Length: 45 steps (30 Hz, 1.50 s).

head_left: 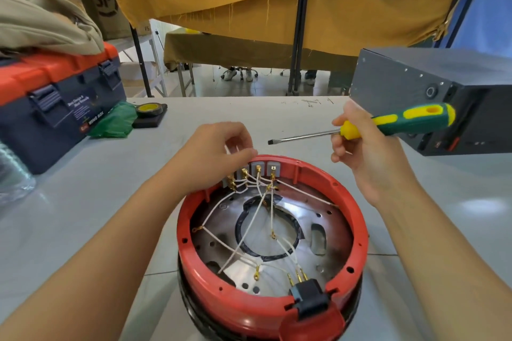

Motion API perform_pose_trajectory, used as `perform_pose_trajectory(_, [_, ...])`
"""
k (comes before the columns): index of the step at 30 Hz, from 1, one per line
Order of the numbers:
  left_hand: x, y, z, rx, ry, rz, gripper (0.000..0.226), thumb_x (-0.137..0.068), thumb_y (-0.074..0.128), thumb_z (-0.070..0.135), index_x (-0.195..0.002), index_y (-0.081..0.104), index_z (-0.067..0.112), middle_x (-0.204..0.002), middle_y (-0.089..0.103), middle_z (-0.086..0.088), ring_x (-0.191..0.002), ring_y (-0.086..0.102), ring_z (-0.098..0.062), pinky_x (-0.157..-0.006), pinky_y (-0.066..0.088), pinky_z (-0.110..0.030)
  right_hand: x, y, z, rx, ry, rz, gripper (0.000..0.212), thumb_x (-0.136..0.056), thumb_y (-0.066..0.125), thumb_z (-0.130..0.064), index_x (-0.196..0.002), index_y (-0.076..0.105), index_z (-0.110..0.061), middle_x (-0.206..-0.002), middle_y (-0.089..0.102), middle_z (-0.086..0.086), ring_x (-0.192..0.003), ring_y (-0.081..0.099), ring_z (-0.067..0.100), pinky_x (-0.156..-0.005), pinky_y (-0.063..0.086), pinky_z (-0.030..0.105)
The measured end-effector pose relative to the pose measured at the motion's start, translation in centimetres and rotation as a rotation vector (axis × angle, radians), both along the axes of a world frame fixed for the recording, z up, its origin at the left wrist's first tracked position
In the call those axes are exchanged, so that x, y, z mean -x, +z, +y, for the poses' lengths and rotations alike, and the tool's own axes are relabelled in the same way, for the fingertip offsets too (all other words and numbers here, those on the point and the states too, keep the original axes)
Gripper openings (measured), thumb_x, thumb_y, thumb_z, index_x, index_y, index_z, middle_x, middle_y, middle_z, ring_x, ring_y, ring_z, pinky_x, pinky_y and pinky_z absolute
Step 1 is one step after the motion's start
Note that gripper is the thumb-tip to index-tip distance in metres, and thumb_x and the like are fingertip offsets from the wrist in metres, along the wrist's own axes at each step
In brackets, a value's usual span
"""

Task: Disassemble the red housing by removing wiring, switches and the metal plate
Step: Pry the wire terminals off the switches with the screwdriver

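Note:
The round red housing point(199, 274) sits open side up at the table's near edge. Inside lie a shiny metal plate point(327, 225), white wires point(250, 225) with brass terminals, grey switches point(259, 170) on the far wall and a black socket point(309, 295) on the near rim. My left hand point(216, 152) is at the far rim and pinches white wires above the switches. My right hand point(365, 152) hovers right of the housing and grips a green-and-yellow flat screwdriver point(401, 120), its blade pointing left in the air.
A blue and orange toolbox point(55, 108) stands at the left with beige cloth on top. A green bag point(115, 122) and yellow tape roll point(149, 109) lie beside it. A dark grey metal box point(432, 86) stands at the right. Yellow curtains hang behind the table.

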<state>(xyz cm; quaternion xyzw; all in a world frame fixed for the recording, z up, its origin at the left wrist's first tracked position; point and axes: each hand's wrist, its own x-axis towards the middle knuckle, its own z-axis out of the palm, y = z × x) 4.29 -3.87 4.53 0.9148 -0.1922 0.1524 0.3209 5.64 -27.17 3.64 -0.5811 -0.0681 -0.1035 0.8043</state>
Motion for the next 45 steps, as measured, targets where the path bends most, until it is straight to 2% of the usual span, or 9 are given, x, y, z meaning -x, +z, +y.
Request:
perform_pose_trajectory(3, [2.3, 0.0, -0.5, -0.103, -0.058, 0.123, 0.017, -0.080, 0.070, 0.032, -0.074, 0.057, 0.024, -0.065, 0.063, 0.007, -0.061, 0.056, -0.001, -0.057, 0.042, -0.012, 1.4, -0.5, 0.4, 0.014, -0.010, -0.008, 0.029, -0.090, 0.060, -0.041, -0.075, 0.066, -0.016, -0.056, 0.060, 0.001, -0.049, 0.055, 0.012, -0.052, 0.051, 0.023])
perform_pose_trajectory(6, [4.0, -0.4, -1.2, -0.165, -0.082, 0.218, 0.022, -0.078, 0.073, 0.034, -0.075, 0.054, 0.024, -0.062, 0.061, 0.006, -0.059, 0.056, -0.005, -0.060, 0.047, -0.024, 2.4, -0.9, 1.0, 0.095, 0.018, -0.049, 0.031, -0.083, 0.061, -0.046, -0.081, 0.065, -0.015, -0.060, 0.062, -0.001, -0.056, 0.058, 0.012, -0.058, 0.052, 0.024])
perform_pose_trajectory(11, [4.9, -0.7, -2.1, -0.174, -0.110, 0.314, 0.016, -0.081, 0.069, 0.015, -0.084, 0.055, 0.021, -0.065, 0.066, 0.007, -0.058, 0.055, -0.003, -0.064, 0.050, -0.027, 3.3, -1.3, 0.7, 0.203, 0.093, -0.084, 0.033, -0.075, 0.064, -0.046, -0.087, 0.066, -0.016, -0.069, 0.064, -0.003, -0.067, 0.062, 0.015, -0.069, 0.055, 0.026])
perform_pose_trajectory(16, [5.0, -0.5, -1.0, 0.177, -0.089, 0.428, 0.007, -0.082, 0.069, 0.010, -0.083, 0.067, 0.016, -0.069, 0.073, -0.003, -0.059, 0.062, -0.009, -0.058, 0.047, -0.015, 3.4, -1.7, 0.5, 0.264, 0.063, -0.079, 0.017, -0.090, 0.061, -0.029, -0.087, 0.066, -0.013, -0.066, 0.065, -0.006, -0.068, 0.066, 0.011, -0.080, 0.057, 0.031])
perform_pose_trajectory(23, [4.8, 0.1, 3.1, 0.522, 0.188, 0.325, 0.019, -0.082, 0.068, 0.012, -0.099, 0.062, 0.018, -0.077, 0.075, 0.000, -0.056, 0.057, -0.002, -0.061, 0.045, -0.022, 3.2, -1.8, 0.2, 0.218, 0.038, -0.056, 0.022, -0.091, 0.060, -0.035, -0.079, 0.069, -0.020, -0.068, 0.063, -0.003, -0.069, 0.064, 0.014, -0.084, 0.056, 0.038])
perform_pose_trajectory(29, [4.6, -2.7, 7.1, 0.335, 0.463, 0.299, 0.006, -0.081, 0.070, 0.007, -0.084, 0.067, 0.011, -0.067, 0.072, -0.002, -0.050, 0.059, -0.003, -0.051, 0.045, -0.013, 3.2, -2.2, 0.4, 0.221, 0.013, -0.074, 0.024, -0.091, 0.059, -0.039, -0.078, 0.069, -0.022, -0.067, 0.063, -0.004, -0.069, 0.063, 0.013, -0.084, 0.055, 0.036])
perform_pose_trajectory(33, [4.3, -5.6, 8.5, 0.108, 0.569, 0.355, 0.006, -0.080, 0.072, 0.011, -0.083, 0.067, 0.013, -0.073, 0.067, -0.004, -0.061, 0.059, -0.014, -0.053, 0.045, -0.022, 3.1, -2.2, 0.5, 0.209, 0.014, -0.083, 0.025, -0.090, 0.060, -0.039, -0.081, 0.069, -0.016, -0.066, 0.062, -0.003, -0.068, 0.063, 0.013, -0.088, 0.055, 0.040])
perform_pose_trajectory(40, [3.9, -6.7, 9.5, -0.015, 0.632, 0.338, 0.008, -0.081, 0.072, 0.024, -0.083, 0.066, 0.019, -0.076, 0.060, 0.001, -0.067, 0.056, -0.011, -0.059, 0.043, -0.025, 3.1, -2.3, 0.4, 0.205, 0.036, -0.097, 0.028, -0.083, 0.062, -0.045, -0.080, 0.070, -0.018, -0.068, 0.063, -0.001, -0.069, 0.062, 0.016, -0.090, 0.052, 0.039])
perform_pose_trajectory(45, [4.3, -4.9, 7.4, 0.035, 0.552, 0.134, 0.017, -0.089, 0.062, 0.033, -0.089, 0.067, 0.017, -0.081, 0.064, 0.003, -0.073, 0.056, -0.009, -0.064, 0.041, -0.024, 3.1, -2.0, 0.2, 0.199, 0.065, -0.053, 0.028, -0.084, 0.060, -0.047, -0.079, 0.071, -0.021, -0.071, 0.062, -0.002, -0.071, 0.061, 0.016, -0.069, 0.051, 0.027])
